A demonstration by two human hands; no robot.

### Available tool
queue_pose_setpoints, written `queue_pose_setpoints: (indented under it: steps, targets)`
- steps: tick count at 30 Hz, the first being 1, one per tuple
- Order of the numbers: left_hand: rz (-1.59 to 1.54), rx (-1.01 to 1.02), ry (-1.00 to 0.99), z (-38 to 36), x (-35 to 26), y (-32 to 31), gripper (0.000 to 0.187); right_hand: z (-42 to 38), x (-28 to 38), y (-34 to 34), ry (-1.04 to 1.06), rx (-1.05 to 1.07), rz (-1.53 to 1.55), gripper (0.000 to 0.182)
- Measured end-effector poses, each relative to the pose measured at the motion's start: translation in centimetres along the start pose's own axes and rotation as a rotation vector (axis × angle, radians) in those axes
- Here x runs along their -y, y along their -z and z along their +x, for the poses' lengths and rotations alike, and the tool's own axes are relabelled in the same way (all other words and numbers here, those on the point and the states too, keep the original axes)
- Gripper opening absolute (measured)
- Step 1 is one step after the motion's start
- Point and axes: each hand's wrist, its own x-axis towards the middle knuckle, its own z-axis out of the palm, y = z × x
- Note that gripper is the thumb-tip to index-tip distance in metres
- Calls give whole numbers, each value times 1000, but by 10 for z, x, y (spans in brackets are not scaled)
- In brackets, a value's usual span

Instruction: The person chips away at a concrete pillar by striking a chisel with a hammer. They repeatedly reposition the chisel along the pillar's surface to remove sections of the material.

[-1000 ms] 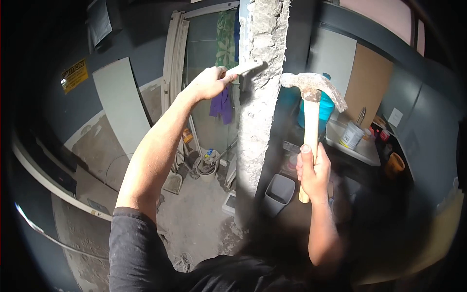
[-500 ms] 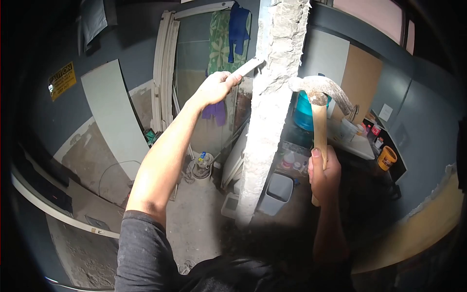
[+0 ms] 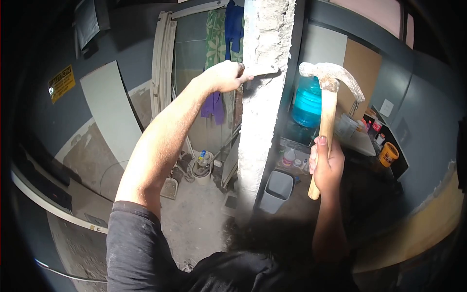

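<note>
In the middle stands the rough, white end of a broken wall point(image 3: 258, 126), its plaster chipped near the top. My left hand point(image 3: 226, 77) is closed around a pale, flat bar-like tool point(image 3: 265, 71) with a small dark spot near its tip. That tool lies across the wall end in this view. On the right side, my right hand point(image 3: 327, 163) grips a claw hammer point(image 3: 329, 97) by its wooden handle. The worn hammer head is up, just right of the wall end, with its claw curving right.
Behind the wall end are a blue water jug point(image 3: 307, 102) and a grey bin point(image 3: 277, 191). A bucket point(image 3: 202, 170) stands on the left floor. An orange tub point(image 3: 388, 154) sits on the right counter. A pale panel point(image 3: 109, 97) leans at left beside a caution sign point(image 3: 62, 84).
The pale tool has swung from slanting at the wall's left edge to nearly level across its face. The hammer head has moved slightly right, away from the wall end.
</note>
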Motion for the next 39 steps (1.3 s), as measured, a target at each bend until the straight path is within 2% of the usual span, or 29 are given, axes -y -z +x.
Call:
queue_pose_setpoints:
  steps: [6, 8, 12, 13, 14, 16, 20, 22, 24, 25, 26, 27, 28, 30, 32, 34, 37, 39]
  targets:
    - [193, 9, 0, 4, -18, 0, 48, 18, 1, 11, 149, 27, 88, 30]
    - [211, 12, 11, 4, -21, -3, 45, 26, 8, 2, 348, -40, 183, 29]
    - [244, 2, 11, 5, -21, -10, 39, 56, -19, -22, 374, -137, 207, 26]
    - [246, 4, 15, 5, -23, -9, 39, 61, -35, -30, 365, -128, 87, 23]
    - [242, 13, 15, 5, -25, -8, 38, 74, -69, -33, 489, -134, -247, 26]
    - [241, 16, 14, 4, -30, -9, 36, 74, -78, -36, 232, -12, -613, 28]
    - [286, 39, 38, 4, -31, -13, 32, 71, -50, -14, 294, -7, -335, 26]
    - [280, 16, 27, 7, -26, -12, 32, 75, -26, -7, 418, -109, -189, 25]
    - [269, 21, 44, 7, -29, -9, 32, 74, 15, -3, 428, -201, 130, 31]
    - [264, 25, 32, 6, -30, -8, 32, 71, 37, -1, 425, -197, 127, 31]
    - [259, 29, 22, 5, -30, -7, 33, 69, 60, 0, 458, -205, 309, 29]
    - [251, 27, 31, 4, -28, -7, 33, 69, 69, -2, 489, -207, 489, 27]
    - [243, 33, 39, 4, -30, -6, 33, 72, 54, -6, 489, -205, 487, 27]
    - [239, 40, 42, 6, -31, -5, 33, 84, -11, -19, 514, -157, 240, 25]
    - [258, 35, 20, 6, -29, -7, 32, 80, -62, -36, 527, -120, -366, 25]
    - [250, 51, 10, 3, -27, -15, 32, 68, -64, -30, 136, 15, -558, 25]
    - [255, 46, 26, 9, -29, -8, 32, 57, -47, -9, 249, -66, -457, 24]
    - [274, 70, 58, 9, -33, -5, 32, 63, -27, 3, 299, -118, -264, 24]
